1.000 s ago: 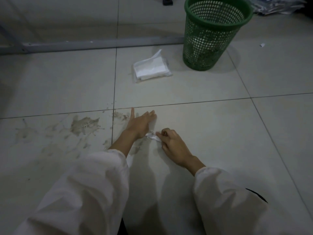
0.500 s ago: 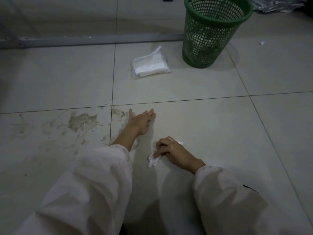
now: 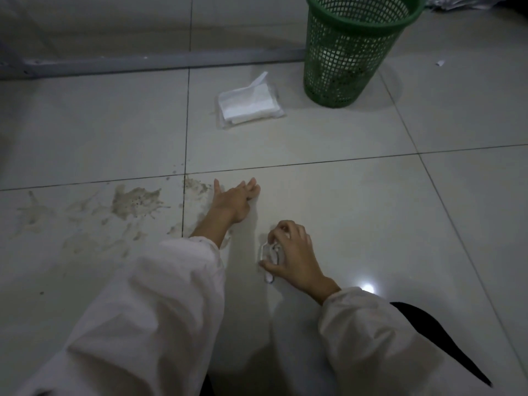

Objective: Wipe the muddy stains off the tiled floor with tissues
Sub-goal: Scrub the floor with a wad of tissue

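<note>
One crumpled tissue (image 3: 268, 257) under right hand (image 3: 294, 255), gripped

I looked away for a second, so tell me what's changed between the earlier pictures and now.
The right hand, gripping the crumpled tissue, has pulled back toward the person, away from the left hand, dragging the tissue over the tile. The left hand stays flat on the floor by the muddy stains, which look unchanged. The tissue pack and green basket haven't moved.
</note>
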